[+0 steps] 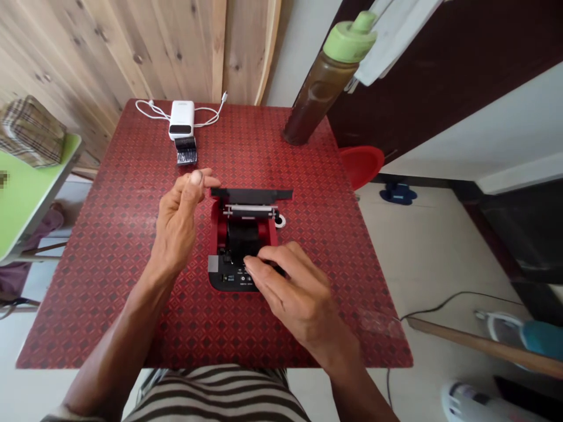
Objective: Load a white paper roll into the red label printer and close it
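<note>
Head view: small red-and-black plastic device (219, 234), flat black lid (250, 196) raised at far side, sits near middle of red patterned tabletop (97, 281). Left hand (178, 220) half-curled just beside lid's left end; I can't tell whether it grips anything. Right hand (299, 287) comes from near right, thumb and forefinger close together at near end of black sheet-like strip (244, 237) inside device; pinch I can't confirm. I judge light touch best: ease strip flat and square, fingertips off black control panel (229, 284) at near edge, left hand clear of shiny metal roller (250, 208).
</note>
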Available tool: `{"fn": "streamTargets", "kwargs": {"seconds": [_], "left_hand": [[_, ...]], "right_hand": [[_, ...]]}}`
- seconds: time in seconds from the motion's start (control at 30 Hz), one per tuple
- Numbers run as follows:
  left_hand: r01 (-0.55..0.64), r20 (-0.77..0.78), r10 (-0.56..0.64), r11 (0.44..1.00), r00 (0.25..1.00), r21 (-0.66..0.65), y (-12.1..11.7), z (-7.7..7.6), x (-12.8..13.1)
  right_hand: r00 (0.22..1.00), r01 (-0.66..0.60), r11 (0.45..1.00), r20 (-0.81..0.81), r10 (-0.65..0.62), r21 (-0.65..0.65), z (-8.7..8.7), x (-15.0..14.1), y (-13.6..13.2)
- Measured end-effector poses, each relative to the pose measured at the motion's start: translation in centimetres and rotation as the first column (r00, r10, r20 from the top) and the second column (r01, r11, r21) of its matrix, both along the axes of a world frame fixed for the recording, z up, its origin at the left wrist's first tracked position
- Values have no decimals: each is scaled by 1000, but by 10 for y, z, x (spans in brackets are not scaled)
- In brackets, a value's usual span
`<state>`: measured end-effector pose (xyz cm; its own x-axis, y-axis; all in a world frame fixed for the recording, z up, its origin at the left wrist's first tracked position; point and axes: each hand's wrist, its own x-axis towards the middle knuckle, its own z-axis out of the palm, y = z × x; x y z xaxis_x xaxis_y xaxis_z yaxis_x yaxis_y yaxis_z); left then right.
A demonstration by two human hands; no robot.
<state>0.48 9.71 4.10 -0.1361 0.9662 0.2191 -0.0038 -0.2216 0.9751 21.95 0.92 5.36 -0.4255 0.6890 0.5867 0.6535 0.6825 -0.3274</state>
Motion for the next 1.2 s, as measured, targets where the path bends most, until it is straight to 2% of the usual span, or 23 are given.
{"fn": "streamTargets", "kwargs": {"seconds": [0.17,0.37,0.5,0.7,1.03,1.2], "left_hand": [[44,-6,-45,993,999,-106,-34,-6,0],[172,140,-134,934,981,-312,-67,-27,-2],[223,223,-149,907,963,-358,-71,-31,-1],[216,249,-127,903,960,-371,-71,-27,2],[207,255,-113,901,960,-382,-73,-31,3],[163,230,-74,902,970,-399,-87,-33,-3]], "right_hand": [[1000,21,997,7,-22,71,-9,-2,-10],[1000,23,998,2,-23,51,-11,-3,-9],[999,45,999,-18,-45,6,-8,-2,-9],[981,190,979,-21,-192,-71,-8,6,-11],[978,199,974,-39,-204,-106,-19,7,-14],[960,196,974,-182,-214,-114,-24,12,-25]]}}
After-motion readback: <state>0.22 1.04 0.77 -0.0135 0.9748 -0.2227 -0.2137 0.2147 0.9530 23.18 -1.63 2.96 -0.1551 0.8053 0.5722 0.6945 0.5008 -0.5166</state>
